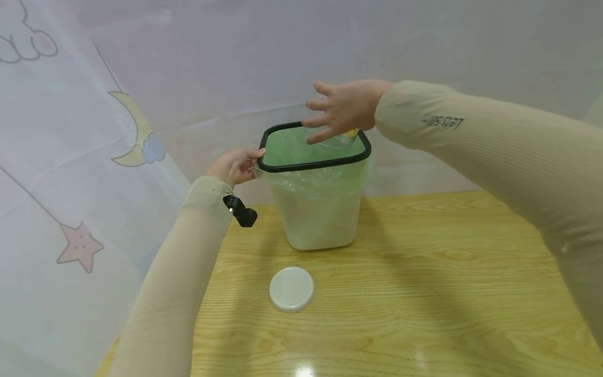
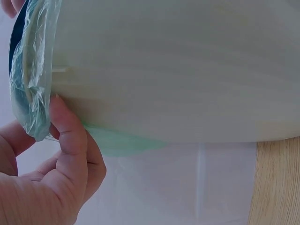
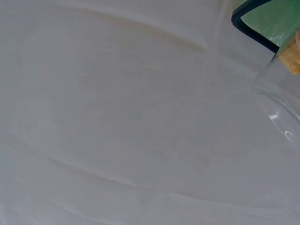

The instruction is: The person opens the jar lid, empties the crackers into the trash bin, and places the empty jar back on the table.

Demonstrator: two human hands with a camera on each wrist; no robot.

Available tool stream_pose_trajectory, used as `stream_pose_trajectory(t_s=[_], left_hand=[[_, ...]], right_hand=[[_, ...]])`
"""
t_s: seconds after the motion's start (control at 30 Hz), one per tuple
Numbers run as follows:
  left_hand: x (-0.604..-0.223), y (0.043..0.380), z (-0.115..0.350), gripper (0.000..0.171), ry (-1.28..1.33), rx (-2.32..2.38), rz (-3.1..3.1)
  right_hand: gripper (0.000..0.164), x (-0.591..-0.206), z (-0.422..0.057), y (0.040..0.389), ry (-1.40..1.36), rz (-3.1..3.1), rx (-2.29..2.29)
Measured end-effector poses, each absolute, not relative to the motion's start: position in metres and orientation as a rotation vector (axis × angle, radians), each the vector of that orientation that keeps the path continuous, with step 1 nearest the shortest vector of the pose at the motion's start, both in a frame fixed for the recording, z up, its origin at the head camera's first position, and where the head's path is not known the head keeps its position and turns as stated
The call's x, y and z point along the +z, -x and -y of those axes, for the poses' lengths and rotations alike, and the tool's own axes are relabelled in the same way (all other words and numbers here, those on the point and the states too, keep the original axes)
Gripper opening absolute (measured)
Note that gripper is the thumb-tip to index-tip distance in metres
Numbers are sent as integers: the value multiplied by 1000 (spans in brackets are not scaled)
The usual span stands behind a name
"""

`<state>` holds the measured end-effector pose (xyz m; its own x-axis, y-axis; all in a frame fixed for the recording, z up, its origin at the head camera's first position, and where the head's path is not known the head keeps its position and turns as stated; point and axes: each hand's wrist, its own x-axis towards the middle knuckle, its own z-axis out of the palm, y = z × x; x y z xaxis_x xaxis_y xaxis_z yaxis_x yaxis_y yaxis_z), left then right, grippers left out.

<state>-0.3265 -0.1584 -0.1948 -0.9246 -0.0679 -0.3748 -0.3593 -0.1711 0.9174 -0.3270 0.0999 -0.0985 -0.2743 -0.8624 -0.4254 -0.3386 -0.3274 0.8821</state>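
Observation:
A pale waste bin (image 1: 317,214) stands on the wooden table, lined with a clear greenish bag (image 1: 292,144) under a black rim ring (image 1: 315,165). My left hand (image 1: 237,165) pinches the rim and bag edge at the left corner; the left wrist view shows its thumb and fingers at the folded bag (image 2: 35,89). Above the bin's mouth, my right hand (image 1: 346,107) holds a clear jar (image 3: 281,101) with spread, bent fingers. A yellow-orange piece (image 3: 291,58) shows through the jar. The hand hides most of the jar in the head view.
A round white lid (image 1: 291,289) lies on the wooden table (image 1: 424,293) in front of the bin. Close behind hangs a pale cloth (image 1: 235,63) printed with a moon and a star.

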Motion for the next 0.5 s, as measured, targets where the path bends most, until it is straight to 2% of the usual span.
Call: stream_pose_trajectory(t_s=[0.23,0.5], left_hand=[[-195,327,160,7,468,2206,-1884],[-195,328,156,7,465,2189,-1908]], right_hand=[[97,-95,-93,327,-1547,1506,-1681],[96,-92,-93,325,-1519,1523,-1690]])
